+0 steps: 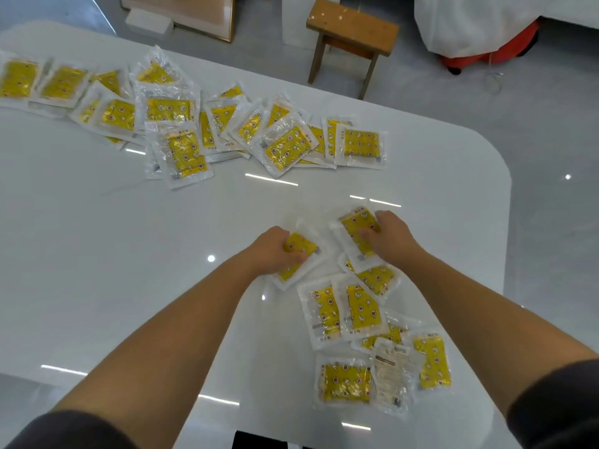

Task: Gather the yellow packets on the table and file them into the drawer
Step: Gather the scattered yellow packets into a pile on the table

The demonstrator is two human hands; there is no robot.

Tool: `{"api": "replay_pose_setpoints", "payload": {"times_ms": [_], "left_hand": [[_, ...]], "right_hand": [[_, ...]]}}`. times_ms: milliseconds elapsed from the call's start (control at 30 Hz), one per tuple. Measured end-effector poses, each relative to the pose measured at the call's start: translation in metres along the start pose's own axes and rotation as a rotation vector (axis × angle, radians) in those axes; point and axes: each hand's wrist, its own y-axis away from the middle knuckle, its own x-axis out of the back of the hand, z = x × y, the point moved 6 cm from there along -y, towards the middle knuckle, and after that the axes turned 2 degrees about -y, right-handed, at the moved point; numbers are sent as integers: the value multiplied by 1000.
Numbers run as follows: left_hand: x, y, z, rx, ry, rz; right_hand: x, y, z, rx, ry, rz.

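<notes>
Yellow packets in clear wrappers lie on a glossy white table [97, 241]. A long scattered row of packets [181, 124] stretches across the far side. A smaller group of packets [359, 309] lies near the right front. My left hand [275, 251] grips one yellow packet [299, 251] at the table's middle. My right hand [392, 238] rests on another packet [353, 231], fingers curled over it. No drawer is in view.
A wooden stool [351, 37] stands on the grey floor beyond the table. A white-covered object with a red base [492, 50] is at the far right. A framed panel [181, 14] leans at the back. The table's rounded right corner [499, 170] is close to my right hand.
</notes>
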Motion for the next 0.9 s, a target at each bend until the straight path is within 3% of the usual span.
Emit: {"api": "replay_pose_setpoints", "payload": {"times_ms": [133, 267, 433, 600, 667, 733, 900], "left_hand": [[-43, 16, 6, -61, -271, -126], [-88, 34, 14, -91, -480, -41], [-102, 37, 17, -39, -417, 169], [-80, 37, 4, 87, -177, 161], [-63, 36, -1, 130, -146, 85], [-35, 35, -3, 142, -112, 41], [22, 34, -16, 296, 595, 242]], "right_hand": [[-6, 25, 28, -13, 164, -267], [-22, 40, 51, 2, 480, -250], [-27, 40, 43, 63, 465, -136], [-23, 41, 31, 135, 469, -116], [-18, 40, 31, 99, 358, -83], [-8, 38, 32, 4, 54, -52], [15, 22, 40, -230, -573, 79]]}}
